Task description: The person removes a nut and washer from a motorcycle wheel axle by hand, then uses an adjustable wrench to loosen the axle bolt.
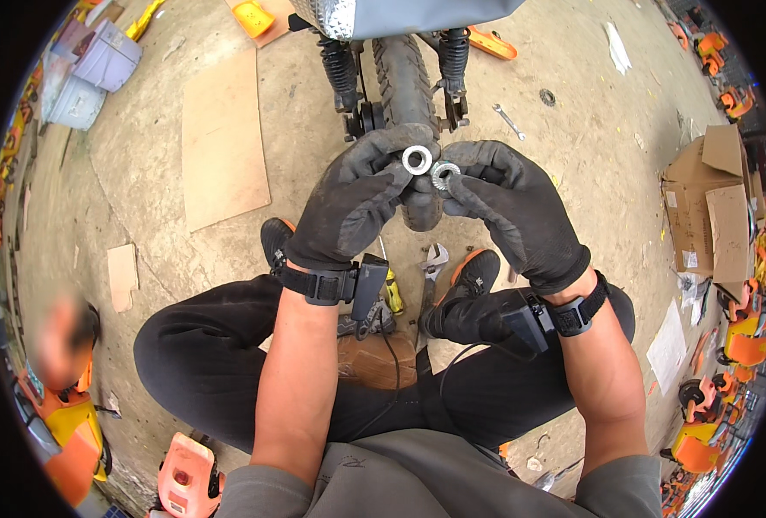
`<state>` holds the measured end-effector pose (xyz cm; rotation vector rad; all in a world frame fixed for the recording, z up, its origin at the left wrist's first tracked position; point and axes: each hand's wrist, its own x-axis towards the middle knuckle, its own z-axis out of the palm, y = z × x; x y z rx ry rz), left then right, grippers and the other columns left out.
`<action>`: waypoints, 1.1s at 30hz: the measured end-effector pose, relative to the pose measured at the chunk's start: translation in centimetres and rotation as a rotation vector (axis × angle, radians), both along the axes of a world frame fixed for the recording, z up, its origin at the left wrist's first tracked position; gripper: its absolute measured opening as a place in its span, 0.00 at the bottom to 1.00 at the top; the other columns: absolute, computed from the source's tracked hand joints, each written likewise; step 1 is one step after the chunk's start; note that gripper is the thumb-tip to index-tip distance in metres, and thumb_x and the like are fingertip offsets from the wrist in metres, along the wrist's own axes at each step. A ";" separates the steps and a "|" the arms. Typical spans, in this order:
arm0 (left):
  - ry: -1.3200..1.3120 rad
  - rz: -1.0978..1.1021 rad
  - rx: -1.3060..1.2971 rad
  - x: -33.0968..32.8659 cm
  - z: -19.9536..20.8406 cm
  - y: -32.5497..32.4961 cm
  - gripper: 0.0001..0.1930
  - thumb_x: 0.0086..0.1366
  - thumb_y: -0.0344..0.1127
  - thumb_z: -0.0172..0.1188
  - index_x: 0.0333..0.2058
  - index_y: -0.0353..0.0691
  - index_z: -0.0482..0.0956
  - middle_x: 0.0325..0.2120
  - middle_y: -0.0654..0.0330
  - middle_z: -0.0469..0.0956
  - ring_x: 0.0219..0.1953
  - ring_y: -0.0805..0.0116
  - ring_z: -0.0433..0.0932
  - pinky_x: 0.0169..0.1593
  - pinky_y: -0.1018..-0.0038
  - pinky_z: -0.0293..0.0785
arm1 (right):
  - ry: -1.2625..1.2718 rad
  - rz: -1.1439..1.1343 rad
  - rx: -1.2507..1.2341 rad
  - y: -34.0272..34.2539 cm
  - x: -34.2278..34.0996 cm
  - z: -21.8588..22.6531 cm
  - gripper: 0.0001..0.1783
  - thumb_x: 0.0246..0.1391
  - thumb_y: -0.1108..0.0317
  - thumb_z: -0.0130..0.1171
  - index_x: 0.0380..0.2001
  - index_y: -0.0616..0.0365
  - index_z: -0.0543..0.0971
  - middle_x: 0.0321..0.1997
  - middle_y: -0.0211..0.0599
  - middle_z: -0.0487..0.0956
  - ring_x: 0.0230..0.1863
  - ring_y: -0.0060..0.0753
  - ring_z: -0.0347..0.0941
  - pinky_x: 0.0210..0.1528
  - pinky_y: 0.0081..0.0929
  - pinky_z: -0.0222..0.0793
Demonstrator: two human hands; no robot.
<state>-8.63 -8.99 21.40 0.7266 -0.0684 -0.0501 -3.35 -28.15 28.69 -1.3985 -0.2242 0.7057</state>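
At right grip (521,203), ridged metal ring (437,180)

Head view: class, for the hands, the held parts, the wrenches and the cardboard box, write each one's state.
Left hand: gloved, pinching
Plain metal ring: held in left hand
Right hand: gloved, pinching
Serrated metal ring: held in right hand
Combination wrench: lying loose
Adjustable wrench: lying loose
Cardboard box: open

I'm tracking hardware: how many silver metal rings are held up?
2: a silver metal ring in the black-gloved left hand, a ridged silver metal ring in the black-gloved right hand. Others may be hidden.
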 end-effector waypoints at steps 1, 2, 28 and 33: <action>-0.007 -0.005 -0.006 0.1 -0.2 0.0 0.25 0.65 0.29 0.57 0.59 0.29 0.65 0.48 0.50 0.76 0.44 0.64 0.80 0.46 0.69 0.81 | -0.007 -0.010 -0.012 0.0 0.0 -0.1 0.15 0.60 0.74 0.58 0.49 0.67 0.75 0.41 0.38 0.81 0.40 0.23 0.78 0.42 0.19 0.73; -0.011 -0.010 -0.025 0.0 -0.2 0.0 0.25 0.65 0.29 0.57 0.59 0.29 0.65 0.48 0.50 0.76 0.44 0.64 0.81 0.47 0.69 0.81 | -0.006 0.003 -0.024 -0.1 0.1 0.0 0.16 0.60 0.72 0.59 0.50 0.66 0.75 0.42 0.38 0.81 0.41 0.23 0.78 0.45 0.20 0.74; 0.061 0.023 0.016 0.1 0.7 -0.9 0.19 0.68 0.34 0.56 0.53 0.28 0.71 0.40 0.56 0.77 0.41 0.72 0.77 0.44 0.75 0.75 | -0.090 -0.048 -0.092 0.2 -0.2 0.0 0.17 0.56 0.74 0.62 0.49 0.64 0.76 0.39 0.30 0.79 0.39 0.16 0.74 0.42 0.17 0.72; 0.075 0.027 0.067 0.0 0.8 -0.8 0.23 0.70 0.36 0.53 0.59 0.29 0.66 0.48 0.53 0.77 0.45 0.67 0.78 0.48 0.74 0.76 | -0.212 -0.071 -0.063 0.3 -0.2 -0.3 0.18 0.55 0.75 0.62 0.49 0.63 0.77 0.39 0.31 0.80 0.39 0.17 0.74 0.44 0.18 0.73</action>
